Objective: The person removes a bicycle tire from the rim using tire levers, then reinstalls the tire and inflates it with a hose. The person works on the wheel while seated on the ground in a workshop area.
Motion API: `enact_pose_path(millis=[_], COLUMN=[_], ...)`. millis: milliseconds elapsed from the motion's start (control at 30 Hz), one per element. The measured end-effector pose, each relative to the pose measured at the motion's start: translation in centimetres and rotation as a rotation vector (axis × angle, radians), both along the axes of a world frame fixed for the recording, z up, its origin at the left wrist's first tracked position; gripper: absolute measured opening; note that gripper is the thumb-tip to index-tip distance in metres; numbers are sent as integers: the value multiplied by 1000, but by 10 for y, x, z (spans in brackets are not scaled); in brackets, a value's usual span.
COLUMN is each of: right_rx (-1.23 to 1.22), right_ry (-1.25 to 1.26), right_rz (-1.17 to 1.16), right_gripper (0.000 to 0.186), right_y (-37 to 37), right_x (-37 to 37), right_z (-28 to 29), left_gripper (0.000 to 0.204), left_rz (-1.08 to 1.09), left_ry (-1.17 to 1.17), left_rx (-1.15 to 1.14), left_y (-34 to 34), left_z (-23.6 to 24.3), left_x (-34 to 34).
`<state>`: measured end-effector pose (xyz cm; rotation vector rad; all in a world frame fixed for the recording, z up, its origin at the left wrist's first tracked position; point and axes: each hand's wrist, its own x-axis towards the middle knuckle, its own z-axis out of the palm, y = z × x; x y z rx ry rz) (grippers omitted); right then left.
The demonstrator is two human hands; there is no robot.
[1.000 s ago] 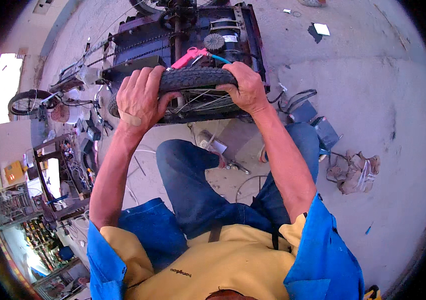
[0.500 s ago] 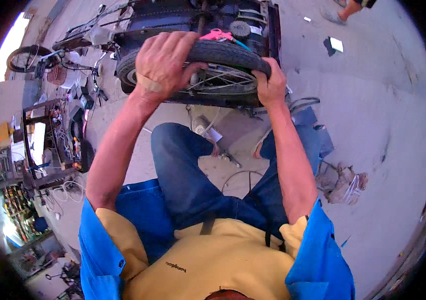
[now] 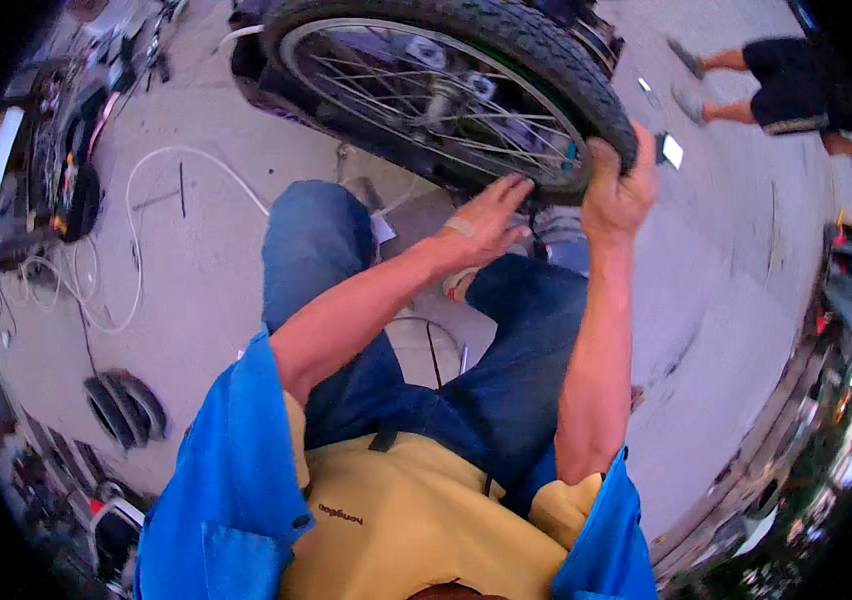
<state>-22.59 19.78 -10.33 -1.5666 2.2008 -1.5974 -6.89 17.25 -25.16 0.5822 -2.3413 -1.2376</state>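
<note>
A spoked bicycle wheel with a black knobbly tyre (image 3: 546, 62) stands tilted in front of me, its silver hub (image 3: 441, 105) facing my way. My right hand (image 3: 620, 192) is closed round the tyre at the wheel's right end, thumb on the near side. Just left of it, my left hand (image 3: 491, 217) reaches to the wheel's lower edge with its fingers stretched out. Its fingertips are at the tyre; whether they press on it I cannot tell. Dark machinery behind the wheel is mostly hidden.
Below the wheel are my bent knees (image 3: 316, 225). A white hose (image 3: 132, 235) curves over the floor on the left, near dark tyre-like loops (image 3: 126, 408). At the upper right stands another person in dark shorts (image 3: 784, 85), near a small white box (image 3: 672, 151).
My left hand has left the tyre's upper left and come down to the wheel's lower right edge. My right hand stays on the tyre. The wheel looks closer and more face-on.
</note>
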Motion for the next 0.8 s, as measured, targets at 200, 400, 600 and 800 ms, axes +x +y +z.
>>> enact_pose_path(millis=[200,400,600,800], right_rx=[95,-98,4,87], right_ry=[212,265,41,210], right_rz=[66,21,88,94], right_gripper=[49,45,34,42], right_y=[-17,-3,-21,-25], right_x=[16,10,-3,7], right_z=[30,0,10,29], left_gripper=[66,63,67,70], left_rz=[19,10,-34,53], left_ry=[25,131,237,271], left_rx=[137,172,366,294], left_y=[3,2,17,25], left_z=[-2,-4,14,21], left_x=[-5,-8,-14,-18])
